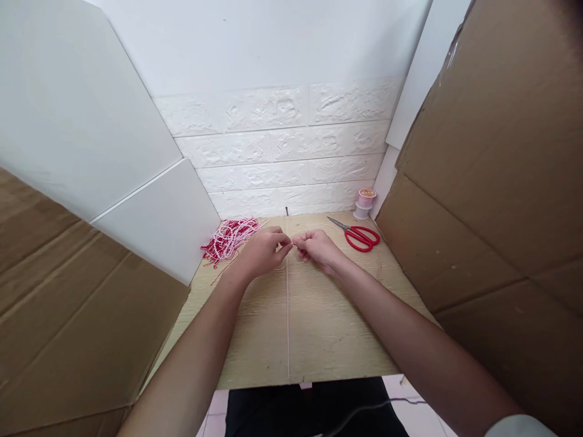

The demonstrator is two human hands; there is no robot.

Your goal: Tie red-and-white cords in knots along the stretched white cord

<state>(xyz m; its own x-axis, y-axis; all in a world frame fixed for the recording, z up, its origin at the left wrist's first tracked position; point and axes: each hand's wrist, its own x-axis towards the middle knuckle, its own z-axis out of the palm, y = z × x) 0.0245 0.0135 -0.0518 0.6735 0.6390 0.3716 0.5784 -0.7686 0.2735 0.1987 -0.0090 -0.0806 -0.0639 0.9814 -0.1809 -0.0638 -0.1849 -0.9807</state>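
Observation:
A pale pink cord point(288, 315) runs straight down the middle of the wooden board, from near a nail point(286, 210) at the back to the front edge. Over its upper part my left hand point(268, 249) and my right hand point(316, 247) meet, nearly touching. Each is closed in a pinch, thumb against forefinger, on a thin pale thread point(314, 227). That thread curves out behind the right hand, and a loop of it shows under the left. The fingertips cover the spot where thread and cord meet.
Red-handled scissors point(361, 238) lie right of my right hand, blades toward the back. Two stacked thread spools point(365, 200) stand in the back right corner. A heap of red and pink cords point(232, 238) lies at left. Cardboard panels point(492, 182) flank both sides; a white brick-pattern wall point(291, 145) closes the back.

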